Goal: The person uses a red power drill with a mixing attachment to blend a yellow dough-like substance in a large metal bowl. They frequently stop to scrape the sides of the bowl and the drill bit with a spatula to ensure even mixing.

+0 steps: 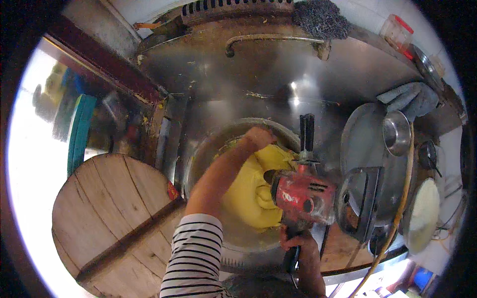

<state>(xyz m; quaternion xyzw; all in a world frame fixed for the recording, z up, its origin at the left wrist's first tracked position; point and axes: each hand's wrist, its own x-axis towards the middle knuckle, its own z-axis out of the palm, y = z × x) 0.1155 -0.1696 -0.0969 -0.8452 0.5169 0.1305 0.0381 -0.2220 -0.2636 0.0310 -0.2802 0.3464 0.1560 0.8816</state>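
A wide metal bowl [196, 164] in front of me holds a large mass of smooth yellow dough [246, 196]. My left hand [261, 137] reaches across to the bowl's far side, fingers curled over the dough's edge near the rim; its fingertips are partly hidden. My right hand [302, 242] is wrapped around the rear handle of a red electric hand mixer [303, 198], whose body lies over the bowl's right side. The mixer's black side handle [306, 133] points away from me, with no hand on it. Its working end is hidden at the dough.
A round wooden lid [107, 198] with a crossbar lies at the left. On the right are a small metal bowl [396, 133], a large oval pan [362, 129], a grey cloth [410, 99] and a long wooden stick [400, 208]. A metal rail [273, 37] runs along the back.
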